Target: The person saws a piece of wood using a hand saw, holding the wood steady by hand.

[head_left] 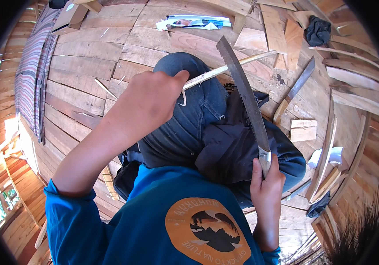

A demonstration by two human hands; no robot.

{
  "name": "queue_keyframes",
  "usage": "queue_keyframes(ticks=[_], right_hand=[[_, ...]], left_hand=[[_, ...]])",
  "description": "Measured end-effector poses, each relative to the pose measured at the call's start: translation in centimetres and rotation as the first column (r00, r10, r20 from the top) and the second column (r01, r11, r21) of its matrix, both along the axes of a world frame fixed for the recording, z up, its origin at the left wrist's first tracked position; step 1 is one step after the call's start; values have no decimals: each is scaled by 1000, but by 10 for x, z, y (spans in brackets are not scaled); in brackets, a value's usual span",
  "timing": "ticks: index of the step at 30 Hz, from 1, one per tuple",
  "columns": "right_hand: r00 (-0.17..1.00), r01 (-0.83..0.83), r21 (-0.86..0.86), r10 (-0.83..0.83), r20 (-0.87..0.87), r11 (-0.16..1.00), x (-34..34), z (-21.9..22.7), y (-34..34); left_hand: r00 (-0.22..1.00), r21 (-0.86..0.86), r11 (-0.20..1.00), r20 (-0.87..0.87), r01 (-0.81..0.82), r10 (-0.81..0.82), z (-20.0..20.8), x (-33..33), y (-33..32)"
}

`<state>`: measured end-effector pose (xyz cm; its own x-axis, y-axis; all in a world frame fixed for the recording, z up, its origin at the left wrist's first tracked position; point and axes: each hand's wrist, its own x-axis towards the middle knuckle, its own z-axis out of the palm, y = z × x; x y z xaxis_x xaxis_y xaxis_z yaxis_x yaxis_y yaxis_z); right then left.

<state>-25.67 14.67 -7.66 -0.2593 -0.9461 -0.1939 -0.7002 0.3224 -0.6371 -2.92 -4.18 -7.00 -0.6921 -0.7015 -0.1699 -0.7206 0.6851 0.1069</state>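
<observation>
My left hand [156, 95] is closed around one end of a thin, pale wooden stick [211, 73], held above my knee. The stick points away to the right, and a loose curled sliver hangs near my fingers. In my right hand [267, 179] is the handle of a curved pruning saw [245, 90], its dark toothed blade reaching up and away. The blade crosses the stick beyond its middle; I cannot tell whether they touch. Dark cloth [227, 152] lies over my lap under the saw.
A machete [299, 81] with a wooden handle lies on the plank floor at right, beside a small wood block [303, 130]. Boards [274, 33] and a black plastic bag [317, 31] are at the far right. A crumpled wrapper [193, 22] lies ahead; a striped cloth [35, 75] hangs at left.
</observation>
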Motion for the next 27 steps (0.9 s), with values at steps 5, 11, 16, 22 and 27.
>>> queue_keyframes(ticks=[5,11,16,22,27], right_hand=[[1000,16,-7,-16,25,1000,2,3,-1],[999,24,-16,-23,22,1000,3,1,-2],[998,38,7,-38,55,999,2,0,-2],[999,14,13,-15,31,1000,1,-3,1],[999,-37,23,37,-23,999,-5,4,-7]], left_hand=[[1000,9,1000,8,-5,5,0,1,0],[1000,25,1000,18,-7,6,0,-1,-1],[1000,23,1000,26,-13,12,-1,1,-1],[1000,19,1000,30,-9,9,-1,-1,-2],[1000,33,999,9,6,-6,-1,0,-1]])
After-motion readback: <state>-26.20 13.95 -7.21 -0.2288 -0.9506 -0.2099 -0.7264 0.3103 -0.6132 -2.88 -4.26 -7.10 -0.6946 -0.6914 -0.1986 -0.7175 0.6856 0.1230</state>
